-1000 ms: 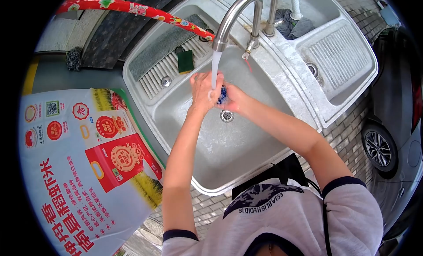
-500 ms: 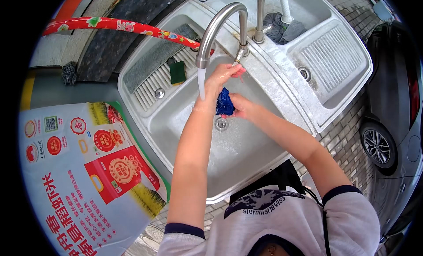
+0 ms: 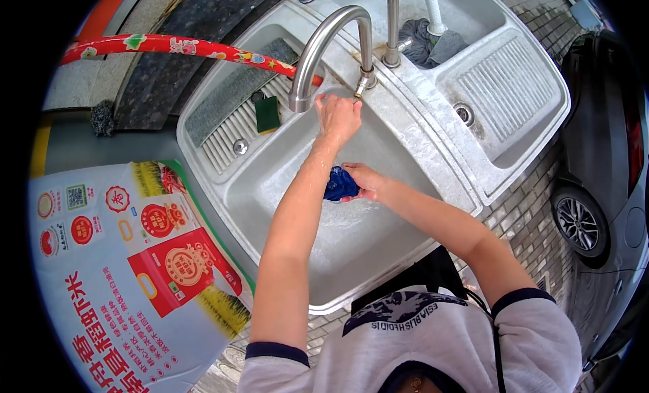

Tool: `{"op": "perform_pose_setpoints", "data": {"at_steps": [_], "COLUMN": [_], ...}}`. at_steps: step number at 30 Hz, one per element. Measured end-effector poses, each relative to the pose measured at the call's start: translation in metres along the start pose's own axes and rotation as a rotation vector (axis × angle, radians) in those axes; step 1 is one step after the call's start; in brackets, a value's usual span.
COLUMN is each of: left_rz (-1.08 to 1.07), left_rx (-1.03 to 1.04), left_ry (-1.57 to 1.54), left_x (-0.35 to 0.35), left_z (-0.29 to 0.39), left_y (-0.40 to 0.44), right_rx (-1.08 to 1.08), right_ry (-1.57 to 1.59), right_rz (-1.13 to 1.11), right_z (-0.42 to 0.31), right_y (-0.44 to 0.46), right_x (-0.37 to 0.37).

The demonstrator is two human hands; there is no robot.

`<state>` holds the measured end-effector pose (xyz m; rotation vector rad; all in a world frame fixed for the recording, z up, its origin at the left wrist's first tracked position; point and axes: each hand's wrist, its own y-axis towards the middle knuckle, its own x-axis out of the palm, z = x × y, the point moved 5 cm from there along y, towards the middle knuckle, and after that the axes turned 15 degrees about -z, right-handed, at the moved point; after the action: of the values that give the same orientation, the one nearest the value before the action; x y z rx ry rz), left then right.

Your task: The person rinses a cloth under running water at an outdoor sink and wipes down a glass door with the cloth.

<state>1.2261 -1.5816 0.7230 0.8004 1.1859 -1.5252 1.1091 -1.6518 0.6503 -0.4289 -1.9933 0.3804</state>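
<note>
My left hand (image 3: pixel 341 116) is at the small lever (image 3: pixel 363 85) at the base of the curved steel faucet (image 3: pixel 318 48), its fingers closed round the lever's end. No water runs from the spout. Lower down, over the basin of the grey sink (image 3: pixel 270 224), my right hand (image 3: pixel 366 182) grips a bunched dark blue cloth (image 3: pixel 341 183). The cloth hangs beside my left forearm, which hides part of it.
A green sponge (image 3: pixel 267 114) lies on the ribbed ledge. A red patterned hose (image 3: pixel 182 45) reaches the sink from the left. On the right, a second sink (image 3: pixel 503 89) holds a grey cloth (image 3: pixel 433 45). A large printed bag (image 3: pixel 101 258) is at left, a parked car (image 3: pixel 602 156) at right.
My left hand has moved from the blue cloth up to the faucet lever, and the water flow has stopped. My right hand keeps the cloth, now slightly lower.
</note>
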Motion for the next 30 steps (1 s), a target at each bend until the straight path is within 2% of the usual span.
{"op": "perform_pose_setpoints", "data": {"at_steps": [2, 5, 7, 8, 9, 11, 12, 14, 15, 16, 17, 18, 19, 20, 22, 23, 24, 26, 27, 29, 30], "left_rz": [0.098, 0.121, 0.064, 0.006, 0.010, -0.032, -0.027, -0.099, -0.171, -0.242, -0.236, -0.284, -0.327, -0.323, -0.189, -0.194, -0.180, 0.206, 0.325, 0.647, 0.693], "left_rx": [0.019, 0.053, 0.024, -0.004, -0.007, -0.105, -0.108, -0.199, -0.397, -0.597, -0.596, -0.380, -0.109, -0.106, -0.024, 0.088, 0.098, 0.234, 0.177, 0.345, 0.303], "left_ry": [0.188, 0.310, 0.301, 0.292, 0.296, 0.044, 0.048, -0.684, -1.036, -1.386, -1.384, -1.867, -2.329, -2.328, -2.447, -2.643, -2.645, -2.885, -2.851, -2.702, -2.717], "left_x": [-0.006, -0.009, -0.015, -0.016, -0.018, -0.022, -0.014, 0.020, 0.025, 0.031, 0.033, 0.037, 0.035, 0.037, 0.042, 0.044, 0.045, 0.037, 0.037, 0.011, 0.008], "left_z": [0.006, 0.013, 0.016, 0.017, 0.015, 0.003, -0.008, -0.043, -0.039, -0.027, -0.025, -0.010, 0.002, 0.002, -0.002, -0.006, -0.009, -0.025, -0.033, -0.027, -0.020], "left_y": [-0.002, -0.005, -0.009, -0.011, -0.016, -0.032, -0.041, -0.067, -0.092, -0.120, -0.134, -0.140, -0.144, -0.149, -0.160, -0.168, -0.175, -0.199, -0.211, -0.249, -0.251], "right_rx": [0.012, -0.026, -0.112, -0.112, -0.187, -0.404, -0.409, -0.524, -0.578, -0.583, -0.733, -0.879, -0.879, -0.882, -1.123, -1.171, -1.174, -1.340, -1.362, -1.434, -1.384], "right_ry": [0.009, -0.071, -0.217, -0.218, -0.426, -0.917, -0.919, -1.204, -1.407, -1.408, -1.670, -1.926, -2.029, -2.031, -2.250, -2.230, -2.235, -2.050, -2.038, -1.619, -1.461], "right_rz": [0.017, 0.039, 0.197, 0.197, 0.310, 0.533, 0.529, 0.491, 0.506, 0.502, 0.373, 0.227, 0.077, 0.075, -0.402, -0.455, -0.469, -0.480, -0.525, -0.171, -0.001], "right_z": [-0.002, -0.006, -0.015, -0.017, -0.029, -0.051, -0.055, -0.071, -0.075, -0.080, -0.084, -0.080, -0.072, -0.067, -0.042, -0.038, -0.035, -0.034, -0.024, -0.019, -0.015], "right_y": [-0.001, 0.000, -0.002, -0.003, -0.006, -0.018, -0.022, -0.035, -0.040, -0.045, -0.049, -0.053, -0.051, -0.052, -0.070, -0.074, -0.075, -0.073, -0.073, -0.073, -0.072], "right_x": [-0.001, -0.007, -0.013, -0.014, -0.017, -0.011, -0.009, 0.009, 0.020, 0.026, 0.045, 0.062, 0.073, 0.081, 0.122, 0.135, 0.142, 0.164, 0.177, 0.199, 0.194]}}
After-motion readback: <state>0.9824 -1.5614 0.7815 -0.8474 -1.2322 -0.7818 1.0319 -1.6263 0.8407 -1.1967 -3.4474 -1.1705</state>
